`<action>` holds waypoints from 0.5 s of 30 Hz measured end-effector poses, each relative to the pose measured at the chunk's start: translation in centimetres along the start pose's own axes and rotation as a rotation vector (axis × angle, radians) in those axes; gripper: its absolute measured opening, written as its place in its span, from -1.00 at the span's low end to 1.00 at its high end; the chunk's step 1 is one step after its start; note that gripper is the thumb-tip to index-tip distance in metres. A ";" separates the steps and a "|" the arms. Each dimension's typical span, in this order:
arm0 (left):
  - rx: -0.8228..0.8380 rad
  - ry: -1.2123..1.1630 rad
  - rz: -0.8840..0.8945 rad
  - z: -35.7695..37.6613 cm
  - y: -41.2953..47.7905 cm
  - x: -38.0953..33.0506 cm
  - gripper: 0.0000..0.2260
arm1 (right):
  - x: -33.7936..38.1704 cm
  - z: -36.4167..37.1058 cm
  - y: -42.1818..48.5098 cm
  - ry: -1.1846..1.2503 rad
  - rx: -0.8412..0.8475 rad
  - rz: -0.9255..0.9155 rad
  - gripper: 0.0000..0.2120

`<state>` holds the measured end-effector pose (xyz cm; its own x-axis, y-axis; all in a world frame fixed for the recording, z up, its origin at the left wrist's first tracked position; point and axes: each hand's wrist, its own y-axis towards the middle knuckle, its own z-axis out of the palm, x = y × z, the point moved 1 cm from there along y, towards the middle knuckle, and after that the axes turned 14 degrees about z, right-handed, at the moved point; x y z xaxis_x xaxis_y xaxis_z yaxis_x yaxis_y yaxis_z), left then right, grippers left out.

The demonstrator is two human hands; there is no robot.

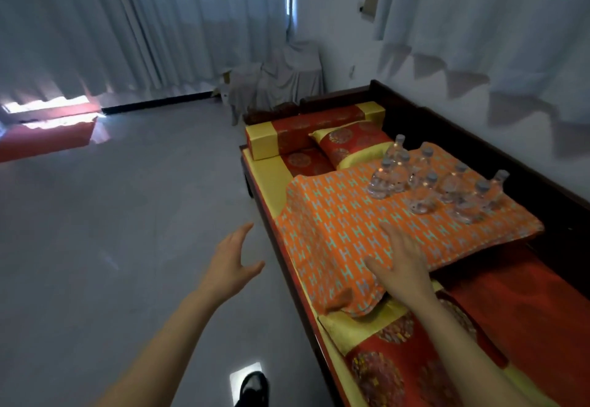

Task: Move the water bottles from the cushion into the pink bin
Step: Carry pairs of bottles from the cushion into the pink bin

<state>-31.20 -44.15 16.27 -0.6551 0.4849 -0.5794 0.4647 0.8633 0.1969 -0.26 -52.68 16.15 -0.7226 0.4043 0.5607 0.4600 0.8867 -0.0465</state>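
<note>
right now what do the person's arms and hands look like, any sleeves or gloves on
The left hand and right hand wear no gloves, and no watch, bracelet or ring shows. Behind them the arms are bare to the picture's edge, with no sleeves in view. One dark shoe shows at the bottom edge.

Dim, soft-focus, window glare far left

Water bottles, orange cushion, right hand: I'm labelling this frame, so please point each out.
water bottles [423, 197]: head view, clear body of a front bottle.
orange cushion [332, 231]: head view, bare patterned top.
right hand [400, 263]: head view, back of the hand.
</note>
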 end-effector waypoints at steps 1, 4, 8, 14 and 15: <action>0.003 0.000 0.005 -0.1 1.6 0.9 -0.29 | 0.4 0.4 1.3 -0.006 -0.005 0.011 -0.31; 0.026 -0.013 0.062 -0.2 8.0 4.5 -0.29 | 2.0 2.7 6.1 -0.002 -0.042 0.068 -0.32; 0.117 -0.047 0.144 -0.9 17.6 8.7 -0.28 | 4.3 4.6 12.0 0.019 -0.105 0.207 -0.33; 0.215 -0.081 0.248 0.2 29.5 11.1 -0.29 | 5.9 5.6 18.1 0.065 -0.206 0.348 -0.35; 0.228 -0.090 0.266 0.8 30.8 11.2 -0.29 | 5.9 5.7 18.9 0.059 -0.219 0.359 -0.34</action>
<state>-23.72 -12.24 15.26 -0.4432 0.6655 -0.6005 0.7394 0.6502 0.1748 1.22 -32.30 13.87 -0.4685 0.6599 0.5874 0.7806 0.6206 -0.0745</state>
